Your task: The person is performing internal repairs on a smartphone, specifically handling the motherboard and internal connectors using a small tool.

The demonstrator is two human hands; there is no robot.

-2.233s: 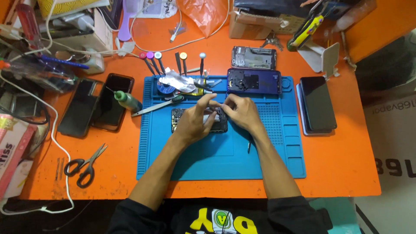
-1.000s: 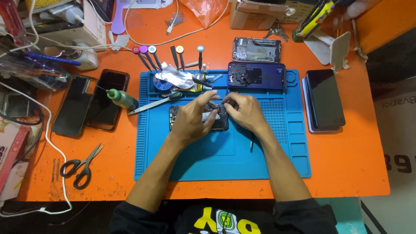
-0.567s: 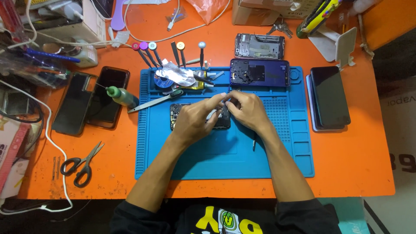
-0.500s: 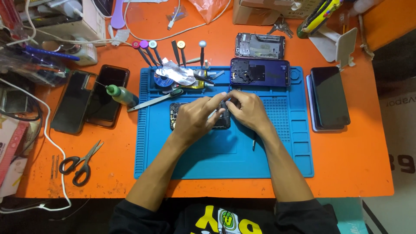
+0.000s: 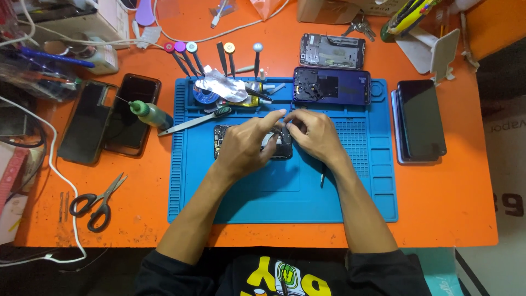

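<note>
Hands meet mid-mat: our left hand [image 5: 244, 145] pins the opened phone [image 5: 253, 141] on the blue mat [image 5: 285, 192], our right hand [image 5: 313, 133] pinches something tiny at its edge, disassembly unfinished.

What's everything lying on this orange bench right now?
work mat: 1, blue, centre of table
opened phone: 1, dark, on mat under both hands
phone back shell: 1, dark blue, mat's top edge
phone frame: 1, grey, above mat
phones: 2, black, left of mat
phone: 1, black, right of mat
scissors: 1, black-handled, lower left
dropper bottle: 1, green, left of mat
screwdrivers: several, coloured caps, above mat
keys: 1 bunch, top
table: 1, orange
left hand: on opened phone
right hand: on opened phone
</note>
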